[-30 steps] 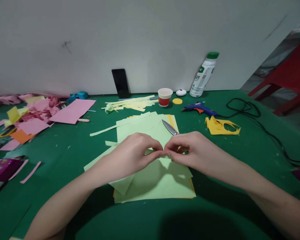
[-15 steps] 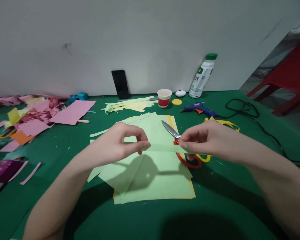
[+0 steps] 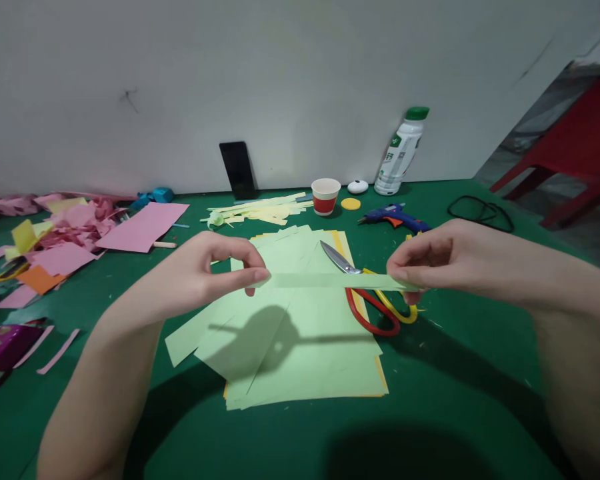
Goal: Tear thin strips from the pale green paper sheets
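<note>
Nearest us on the green counter (image 3: 195, 430) lies a loose stack of pale green paper sheets (image 3: 315, 363), orange edges peeking out beneath. Above it we hold a pale green paper strip (image 3: 310, 281) stretched level: our left hand (image 3: 207, 270) pinches one end between thumb and fingers, and our right hand (image 3: 450, 257) pinches the other. Behind the strip, the scissors (image 3: 341, 261) lie over the stack's right edge, touched by neither hand. Farther back sit a pile of cut paper strips (image 3: 263, 212) and, to the right, a blue glue gun (image 3: 396, 216), with the paper cup (image 3: 325, 200) between and slightly beyond.

As we judge it, this strip is fully cut free and appears flat; any shaping or gluing of it is not yet done, and plenty of sheet remains uncut.
</note>
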Demonstrator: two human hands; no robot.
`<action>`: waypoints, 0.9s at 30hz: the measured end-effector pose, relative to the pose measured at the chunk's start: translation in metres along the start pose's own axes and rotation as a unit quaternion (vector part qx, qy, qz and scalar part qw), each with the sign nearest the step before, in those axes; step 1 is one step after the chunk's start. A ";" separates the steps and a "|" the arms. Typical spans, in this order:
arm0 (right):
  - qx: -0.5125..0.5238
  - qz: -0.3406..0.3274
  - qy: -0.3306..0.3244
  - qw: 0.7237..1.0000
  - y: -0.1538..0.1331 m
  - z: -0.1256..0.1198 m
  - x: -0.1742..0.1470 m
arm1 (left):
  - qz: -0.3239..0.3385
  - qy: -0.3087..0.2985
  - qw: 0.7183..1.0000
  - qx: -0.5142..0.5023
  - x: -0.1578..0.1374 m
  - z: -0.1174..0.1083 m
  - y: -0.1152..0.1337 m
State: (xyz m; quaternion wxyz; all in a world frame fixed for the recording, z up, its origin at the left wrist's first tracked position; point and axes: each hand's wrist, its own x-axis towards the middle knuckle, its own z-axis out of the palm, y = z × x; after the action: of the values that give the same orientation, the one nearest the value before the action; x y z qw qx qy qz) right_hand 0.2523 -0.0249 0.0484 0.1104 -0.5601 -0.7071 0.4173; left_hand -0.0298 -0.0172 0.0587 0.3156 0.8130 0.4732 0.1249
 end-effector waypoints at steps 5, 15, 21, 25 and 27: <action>-0.003 -0.006 -0.004 1.000 0.000 -0.001 0.000 | -0.027 -0.062 0.997 0.043 0.004 -0.001 -0.005; 0.026 -0.115 0.024 0.993 -0.024 0.044 0.002 | 0.031 -0.064 0.993 -0.099 0.015 0.047 0.018; 0.015 -0.133 0.086 0.987 -0.029 0.049 -0.006 | 0.011 -0.064 0.980 -0.188 0.009 0.047 0.024; -0.002 -0.143 0.105 0.984 -0.028 0.049 -0.006 | 0.011 -0.031 0.979 -0.200 0.007 0.047 0.028; 0.004 -0.149 0.116 0.982 -0.028 0.050 -0.006 | 0.019 -0.006 0.983 -0.182 0.006 0.049 0.029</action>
State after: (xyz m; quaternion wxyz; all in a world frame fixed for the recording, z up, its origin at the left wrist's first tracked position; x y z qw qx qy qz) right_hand 0.2033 -0.0544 0.0392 0.2553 -0.4927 -0.7633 0.3309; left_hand 0.0178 -0.0416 0.0390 0.4584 0.7518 0.4251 0.2096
